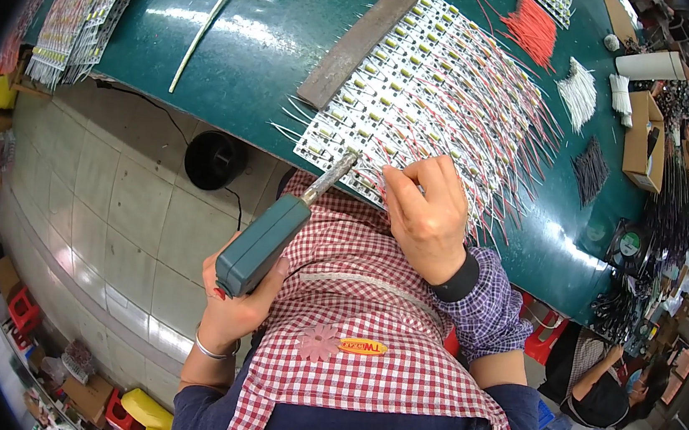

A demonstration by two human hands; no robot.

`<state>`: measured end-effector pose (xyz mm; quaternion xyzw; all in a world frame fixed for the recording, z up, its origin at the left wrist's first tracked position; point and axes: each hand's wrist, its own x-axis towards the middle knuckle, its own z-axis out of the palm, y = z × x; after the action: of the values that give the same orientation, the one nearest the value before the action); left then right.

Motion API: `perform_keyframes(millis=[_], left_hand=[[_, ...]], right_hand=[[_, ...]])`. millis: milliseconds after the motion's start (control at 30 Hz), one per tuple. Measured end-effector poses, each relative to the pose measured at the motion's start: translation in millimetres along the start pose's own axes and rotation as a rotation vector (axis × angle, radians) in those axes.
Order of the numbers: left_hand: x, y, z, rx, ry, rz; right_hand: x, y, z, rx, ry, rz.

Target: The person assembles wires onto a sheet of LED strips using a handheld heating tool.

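Both angled inward, left hand (pixel 238 309) clasps soldering gun (pixel 264 242), right hand (pixel 430 220) pinches above circuit boards (pixel 413 79), contents unclear.

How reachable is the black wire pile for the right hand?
Likely yes: between the right hand and the black wire pile I see only wired boards and bare green table.

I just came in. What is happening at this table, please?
A person's left hand holds a green soldering iron, its tip at a sheet of small circuit boards. The right hand is over the boards, close to the tip; whether it holds anything is hard to see. A dark bar lies at the sheet's left edge.
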<state>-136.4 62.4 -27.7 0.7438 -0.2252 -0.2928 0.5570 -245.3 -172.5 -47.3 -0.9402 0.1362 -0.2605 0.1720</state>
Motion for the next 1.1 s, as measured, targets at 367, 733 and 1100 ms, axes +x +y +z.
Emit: perform_keyframes(millis=[367,733,1100], left_hand=[[-1.2,-1.9,-1.7,0.05,0.008,0.05],[3.3,-4.6,-1.2,0.026,-0.022,0.074],[2.5,-2.3,-3.3,0.014,-0.027,0.007]], right_hand=[[2.4,-4.3,1.2,0.022,0.007,0.0],[2.3,-3.1,0.7,0.022,-0.025,-0.011],[5.0,-4.7,-1.1,-0.009,-0.049,-0.027]])
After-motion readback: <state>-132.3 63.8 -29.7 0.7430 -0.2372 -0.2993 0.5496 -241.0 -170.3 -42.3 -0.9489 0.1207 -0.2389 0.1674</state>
